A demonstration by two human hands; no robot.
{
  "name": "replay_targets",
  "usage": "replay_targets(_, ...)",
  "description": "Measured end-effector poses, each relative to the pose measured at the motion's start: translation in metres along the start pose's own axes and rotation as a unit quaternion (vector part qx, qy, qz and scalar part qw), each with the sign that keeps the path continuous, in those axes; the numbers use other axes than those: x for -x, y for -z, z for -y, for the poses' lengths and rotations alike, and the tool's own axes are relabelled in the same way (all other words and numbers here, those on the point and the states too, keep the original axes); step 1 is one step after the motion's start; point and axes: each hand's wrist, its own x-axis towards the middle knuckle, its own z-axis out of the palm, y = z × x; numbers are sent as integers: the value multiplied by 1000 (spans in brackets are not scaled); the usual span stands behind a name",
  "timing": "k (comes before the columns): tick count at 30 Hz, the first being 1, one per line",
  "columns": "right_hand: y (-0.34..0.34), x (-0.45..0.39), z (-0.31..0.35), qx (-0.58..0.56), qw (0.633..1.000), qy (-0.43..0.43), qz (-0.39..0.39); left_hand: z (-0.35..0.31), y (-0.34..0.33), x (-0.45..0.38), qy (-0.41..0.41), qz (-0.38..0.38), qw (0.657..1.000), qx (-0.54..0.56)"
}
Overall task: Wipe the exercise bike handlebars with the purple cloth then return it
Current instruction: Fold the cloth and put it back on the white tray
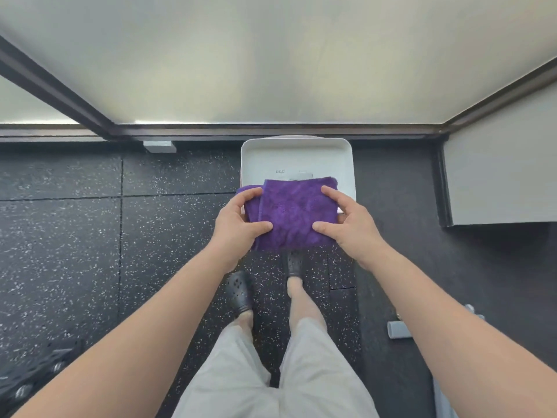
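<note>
From the head camera, looking steeply down, the purple cloth point(289, 214) is folded into a rough square and held in front of the person, over the near edge of a white tray point(343, 164). The left hand point(238, 224) grips the cloth's left side, thumb pressed on top near the lower corner and a finger laid across the upper corner, the remaining fingers hidden beneath the fabric. The right hand point(349, 220) mirrors it on the cloth's right side, thumb on top and a finger stretched toward the upper right corner, so both hands are closed on the cloth. A second layer of the fold peeks out at the cloth's left edge, just above the left hand. The tray's far half shows bare, with small dark lettering on its floor just beyond the cloth; whether the cloth touches the tray cannot be told. Beyond the tray runs a dark frame point(271, 131) below a frosted panel. Below the cloth, nearer the person, two black perforated clogs point(239, 292) stand on dark speckled rubber flooring point(75, 236), beneath light trousers point(238, 372).
</note>
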Motion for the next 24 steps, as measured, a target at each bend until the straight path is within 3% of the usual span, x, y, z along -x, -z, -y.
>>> replay_targets(7, 0, -143, -38, 17, 999, -20, 21, 20, -27, -129, 20, -78, 994, -79)
replay_targets(16, -15, -246, -71, 7, 1000, -5, 30, 47, -22, -229, 9, -98, 984, -147)
replay_targets(20, -22, -260, -88, 180, 984, 3, 5, 53, -27, -236, -22, -100, 945, -311)
replay_targets(24, -27, -255, -96, 287, 952, 101, -21, 55, -42, -231, -92, -142, 929, -330)
